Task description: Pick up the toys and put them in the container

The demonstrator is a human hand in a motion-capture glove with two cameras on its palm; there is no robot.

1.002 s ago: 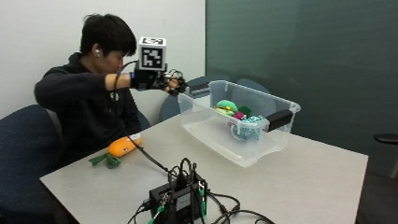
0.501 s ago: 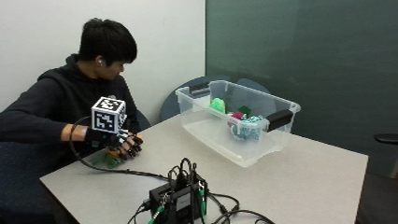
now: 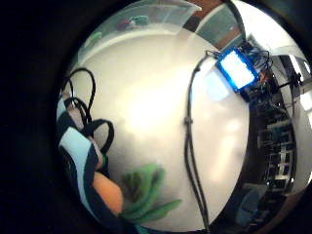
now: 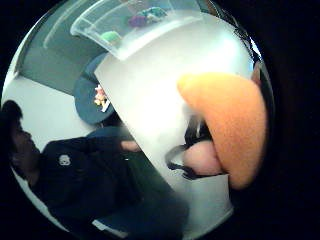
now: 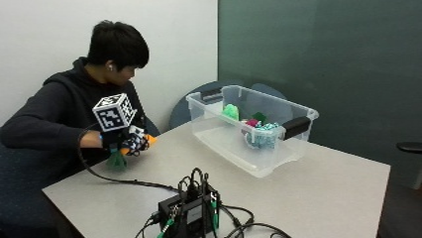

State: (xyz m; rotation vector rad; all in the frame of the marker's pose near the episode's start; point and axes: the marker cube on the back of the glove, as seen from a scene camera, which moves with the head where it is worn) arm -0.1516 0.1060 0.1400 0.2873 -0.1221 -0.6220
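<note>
gloved right hand [image 5: 127,142] has its grip closed round an orange toy with green leaves [image 5: 121,154], lifted just above the near corner of the pale bench [image 5: 316,193]. clear container [image 5: 254,130] stands mid-bench, well apart, holding other toys [image 5: 258,130]. white wall and dark green panel behind.

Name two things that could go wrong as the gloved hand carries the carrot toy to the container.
1. The right hand holds the orange carrot toy above the table with its green leaves dangling; they might catch the black cable lying just below.
2. The clear container already holds toys, and its rim stands high, so a low carry could bump the wall.
</note>
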